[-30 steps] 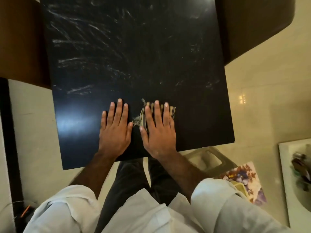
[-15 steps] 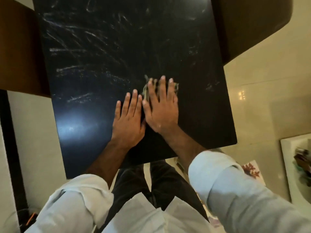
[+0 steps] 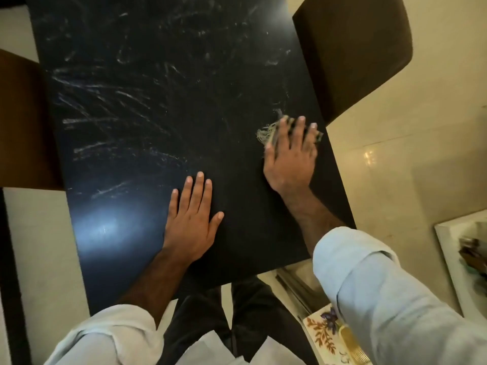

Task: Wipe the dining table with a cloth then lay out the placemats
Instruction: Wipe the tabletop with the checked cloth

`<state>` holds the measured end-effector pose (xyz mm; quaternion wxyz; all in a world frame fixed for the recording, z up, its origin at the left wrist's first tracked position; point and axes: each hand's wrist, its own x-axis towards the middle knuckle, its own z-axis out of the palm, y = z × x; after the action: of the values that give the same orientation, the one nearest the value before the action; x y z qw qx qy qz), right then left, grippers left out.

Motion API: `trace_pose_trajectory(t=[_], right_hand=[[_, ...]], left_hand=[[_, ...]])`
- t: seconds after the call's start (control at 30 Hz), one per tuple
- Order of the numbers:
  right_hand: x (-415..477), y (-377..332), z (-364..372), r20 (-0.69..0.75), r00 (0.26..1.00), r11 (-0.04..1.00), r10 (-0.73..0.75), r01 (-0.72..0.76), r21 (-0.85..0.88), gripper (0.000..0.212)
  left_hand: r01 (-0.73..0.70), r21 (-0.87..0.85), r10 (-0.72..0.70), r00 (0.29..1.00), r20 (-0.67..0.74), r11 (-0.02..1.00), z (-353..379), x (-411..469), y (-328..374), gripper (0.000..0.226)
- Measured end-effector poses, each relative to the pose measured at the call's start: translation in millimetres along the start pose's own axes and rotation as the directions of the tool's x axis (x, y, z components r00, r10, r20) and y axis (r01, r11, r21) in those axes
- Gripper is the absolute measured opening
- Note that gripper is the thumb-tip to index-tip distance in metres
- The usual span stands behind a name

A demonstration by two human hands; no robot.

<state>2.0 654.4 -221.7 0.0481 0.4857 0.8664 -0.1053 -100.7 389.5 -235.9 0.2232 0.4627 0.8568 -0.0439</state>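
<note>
While my right hand (image 3: 290, 156) presses flat on the frayed, stringy cloth (image 3: 264, 133) near the right edge of the glossy black counter (image 3: 163, 30), left hand (image 3: 189, 219) spread flat, pale streaks (image 3: 105, 119) beyond, rounded brown chair (image 3: 350, 54) alongside.

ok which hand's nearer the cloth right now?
Right. The right hand presses flat on the cloth near the right edge of the table. The left hand rests flat on the bare table, apart from the cloth, closer to the person.
</note>
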Motion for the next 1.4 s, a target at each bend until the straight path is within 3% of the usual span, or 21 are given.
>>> trace_pose_trajectory(t=[0.17, 0.37, 0.47, 0.57, 0.67, 0.8, 0.97, 1.1, 1.17, 1.27, 1.4], right_hand=[[-65.1, -11.2, 7.0, 0.112, 0.971, 0.977, -0.212, 0.213, 0.009, 0.082], [-38.7, 63.4, -9.8, 0.087, 0.992, 0.995, 0.096, -0.096, -0.011, 0.081], [16.2, 39.8, -12.4, 0.029, 0.993, 0.994, 0.111, -0.111, -0.010, 0.080], [33.4, -21.4, -4.7, 0.005, 1.000, 1.000, -0.027, 0.027, -0.011, 0.080], [-9.7, -85.7, 9.4, 0.035, 0.970, 0.971, -0.240, 0.239, 0.012, 0.079], [-84.5, -88.1, 16.9, 0.136, 0.904, 0.914, -0.405, 0.406, 0.021, 0.082], [-76.8, -14.6, 3.1, 0.164, 0.975, 0.986, -0.147, 0.156, -0.049, 0.084], [-36.9, -50.6, 7.5, 0.081, 0.997, 0.999, 0.001, 0.002, -0.038, 0.081], [-39.5, -100.7, 17.0, 0.043, 0.997, 0.997, -0.064, 0.065, -0.032, 0.079], [-83.3, -168.5, 34.3, 0.065, 0.958, 0.960, -0.279, 0.281, -0.021, 0.078], [-152.8, -171.0, 43.2, 0.160, 0.896, 0.905, -0.414, 0.424, -0.031, 0.078]], left_hand=[[-0.010, 0.008, 0.010, 1.000, -0.012, 1.000, -4.2, -4.6, -2.8, 0.089], [0.127, -0.039, -0.129, 0.990, -0.053, 0.991, -2.8, -25.6, -33.6, 0.104], [0.137, -0.059, -0.139, 0.990, -0.038, 0.989, 0.5, -25.7, -35.0, 0.104], [0.148, -0.061, -0.149, 0.989, -0.018, 0.987, 2.0, -23.3, -34.8, 0.105], [0.149, -0.055, -0.150, 0.988, -0.017, 0.987, 1.8, -24.3, -37.5, 0.105], [0.113, -0.084, -0.115, 0.993, -0.022, 0.990, -0.3, -26.4, -42.7, 0.104], [0.187, -0.095, -0.193, 0.979, -0.067, 0.978, 4.9, -49.5, -78.5, 0.104], [0.257, -0.115, -0.265, 0.962, -0.059, 0.960, 10.1, -61.1, -108.6, 0.101], [0.253, -0.116, -0.261, 0.963, -0.061, 0.960, 11.1, -59.9, -112.2, 0.101], [0.229, -0.123, -0.237, 0.970, -0.059, 0.966, 13.3, -60.5, -113.5, 0.100], [0.173, -0.137, -0.184, 0.981, -0.068, 0.975, 12.3, -65.0, -124.3, 0.103]])
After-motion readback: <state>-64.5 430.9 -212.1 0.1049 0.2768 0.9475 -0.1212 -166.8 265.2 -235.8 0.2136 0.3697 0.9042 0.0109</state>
